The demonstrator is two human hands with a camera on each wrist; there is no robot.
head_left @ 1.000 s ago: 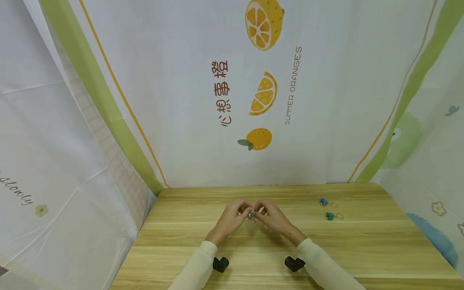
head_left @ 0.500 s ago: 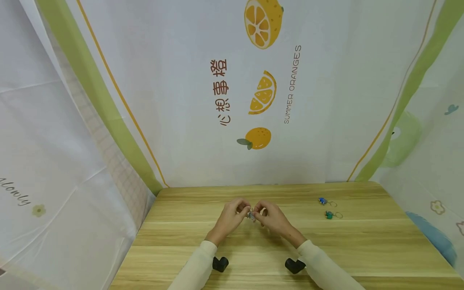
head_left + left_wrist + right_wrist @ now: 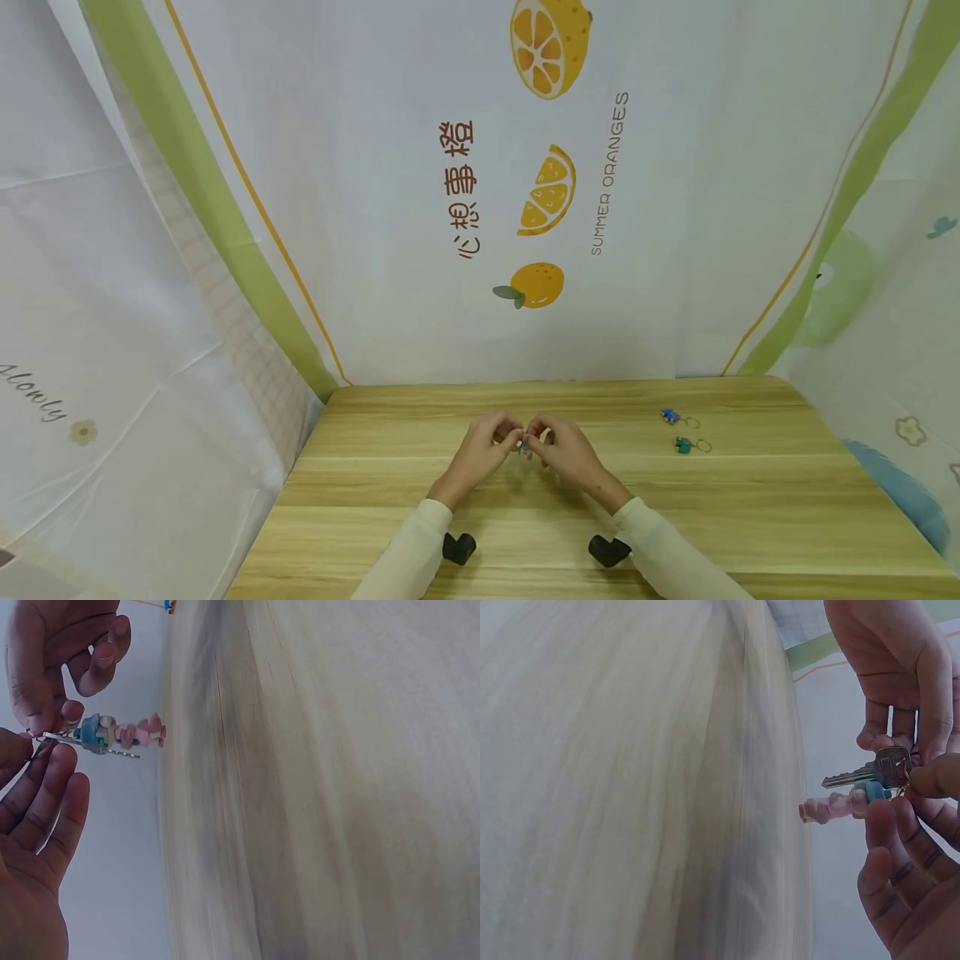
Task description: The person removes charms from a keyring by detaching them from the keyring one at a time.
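My left hand (image 3: 483,446) and right hand (image 3: 564,454) meet fingertip to fingertip over the wooden table. Between them hangs a silver toothed key (image 3: 893,766) beside a small pink figurine charm (image 3: 832,808) with a teal top. A thin metal key ring (image 3: 904,786) shows at the key's head, mostly hidden by fingers. The left thumb and fingers pinch at the key's head; the right thumb and index finger pinch the ring. In the left wrist view the figurine charm (image 3: 139,733) points away from the fingertips, with the key blade (image 3: 124,754) alongside.
Two more keychains lie at the back right of the table (image 3: 420,533): one with a blue charm (image 3: 671,416), one with a green charm (image 3: 682,446), each with a ring. White printed curtains (image 3: 390,250) surround the table. Black mounts (image 3: 609,551) sit at both wrists.
Both hands stay in nearly the same place. The key and figurine charm have shifted slightly between the fingertips. The two keychains on the table have not moved.
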